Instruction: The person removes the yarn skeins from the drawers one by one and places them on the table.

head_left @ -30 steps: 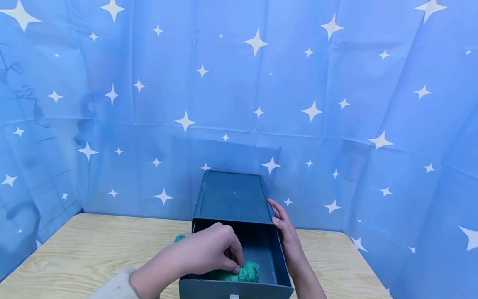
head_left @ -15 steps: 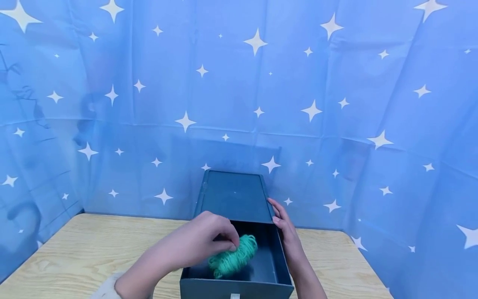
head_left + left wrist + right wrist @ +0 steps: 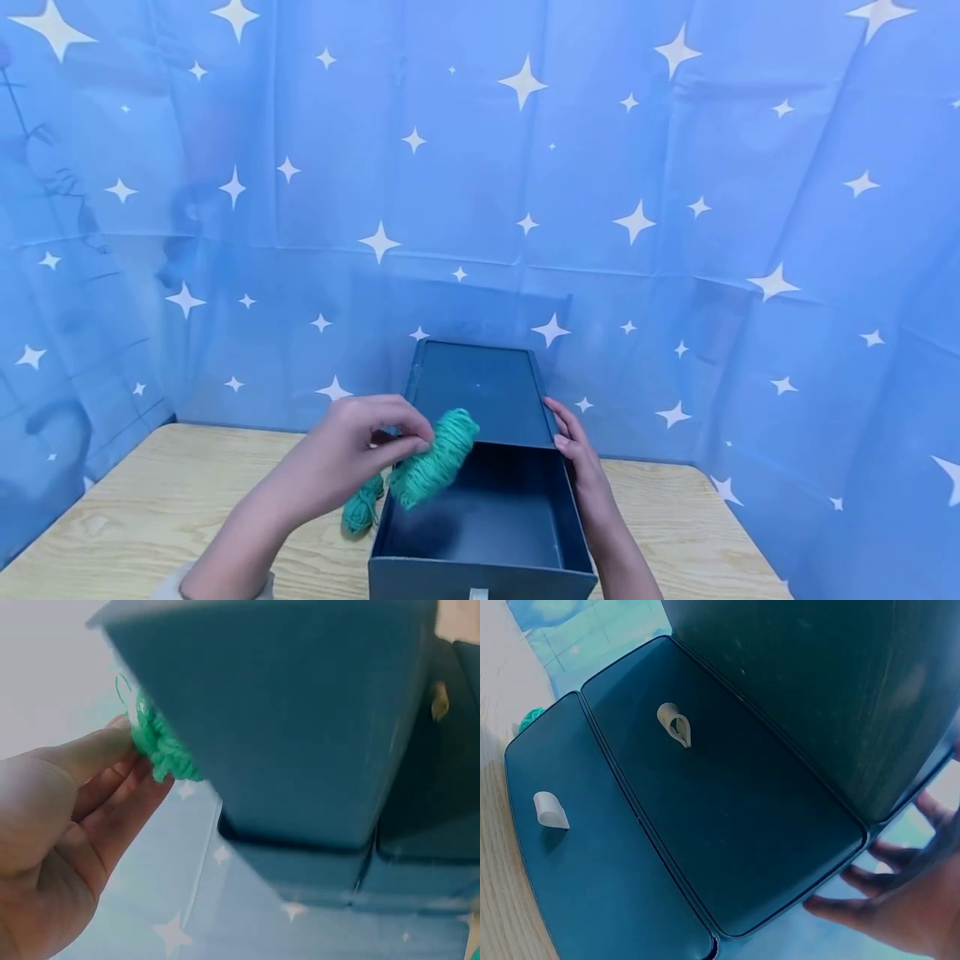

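Your left hand [image 3: 363, 446] pinches the green yarn bundle [image 3: 441, 458] above the left side of the open drawer [image 3: 427, 579] | your right hand [image 3: 588, 475], fingers spread, touches the cabinet [image 3: 476, 392] at right | best pinch several strands so none unravels

blue cloth [image 3: 465, 183] w/ white 4-pt stars [image 3: 522, 82] hangs at back, creased. lt wood-grain tabletop [image 3: 202, 492] in front, back corners rounded.

A: Cabinet [image 3: 480, 392], location?
B: On the desk [image 3: 187, 500], before the curtain [image 3: 480, 167]; top drawer [image 3: 427, 577] projecting in front.
A: First yarn bundle [image 3: 360, 510]?
B: On the desk, left of the cabinet.
A: Second yarn bundle [image 3: 438, 458]?
B: In the left hand [image 3: 356, 446], near the drawer's left rim.
A: Right hand [image 3: 585, 475]?
B: Cabinet's right side.
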A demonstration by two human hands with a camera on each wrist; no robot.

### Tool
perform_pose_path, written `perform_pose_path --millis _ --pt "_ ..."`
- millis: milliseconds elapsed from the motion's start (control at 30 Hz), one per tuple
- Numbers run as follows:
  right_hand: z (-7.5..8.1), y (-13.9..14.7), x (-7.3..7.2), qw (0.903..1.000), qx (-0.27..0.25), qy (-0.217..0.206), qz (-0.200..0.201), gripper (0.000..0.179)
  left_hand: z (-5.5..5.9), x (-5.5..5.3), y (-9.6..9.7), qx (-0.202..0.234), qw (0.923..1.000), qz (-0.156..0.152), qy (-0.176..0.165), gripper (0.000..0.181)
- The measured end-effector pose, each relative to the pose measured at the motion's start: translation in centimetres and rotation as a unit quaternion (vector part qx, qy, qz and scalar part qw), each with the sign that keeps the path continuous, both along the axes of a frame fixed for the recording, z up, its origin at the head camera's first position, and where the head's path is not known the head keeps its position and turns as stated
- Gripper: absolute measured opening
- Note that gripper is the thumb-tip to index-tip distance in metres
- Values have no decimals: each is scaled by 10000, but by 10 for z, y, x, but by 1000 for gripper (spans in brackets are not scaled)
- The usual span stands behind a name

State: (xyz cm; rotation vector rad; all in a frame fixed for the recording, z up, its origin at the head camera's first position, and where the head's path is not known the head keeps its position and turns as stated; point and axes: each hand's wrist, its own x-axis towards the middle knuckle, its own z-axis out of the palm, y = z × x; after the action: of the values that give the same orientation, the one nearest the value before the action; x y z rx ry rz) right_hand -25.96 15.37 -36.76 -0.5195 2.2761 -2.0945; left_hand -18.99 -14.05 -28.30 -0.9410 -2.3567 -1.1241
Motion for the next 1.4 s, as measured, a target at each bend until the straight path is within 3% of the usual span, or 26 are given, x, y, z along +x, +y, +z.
perform_pose_path --millis 200,500,733,1067,1400 --pt "2 -1 2 10000 -17 -54 25 48 -3 0 -25 284 9960 824 206 22" --pt "2 0 3 9999 4 -103 17 48 -21 4 -42 946 9868 1306 -111 13" --pt "2 1 5 9999 -9 -169 -25 47 -41 3 -50 1001 9706 2139 -463 7" --pt "3 -1 2 9999 87 -93 -66 48 -60 -12 -63 777 9604 2672 -139 8" --pt "2 0 3 9999 80 -121 -47 47 -91 -37 -69 506 9611 2594 -801 11"
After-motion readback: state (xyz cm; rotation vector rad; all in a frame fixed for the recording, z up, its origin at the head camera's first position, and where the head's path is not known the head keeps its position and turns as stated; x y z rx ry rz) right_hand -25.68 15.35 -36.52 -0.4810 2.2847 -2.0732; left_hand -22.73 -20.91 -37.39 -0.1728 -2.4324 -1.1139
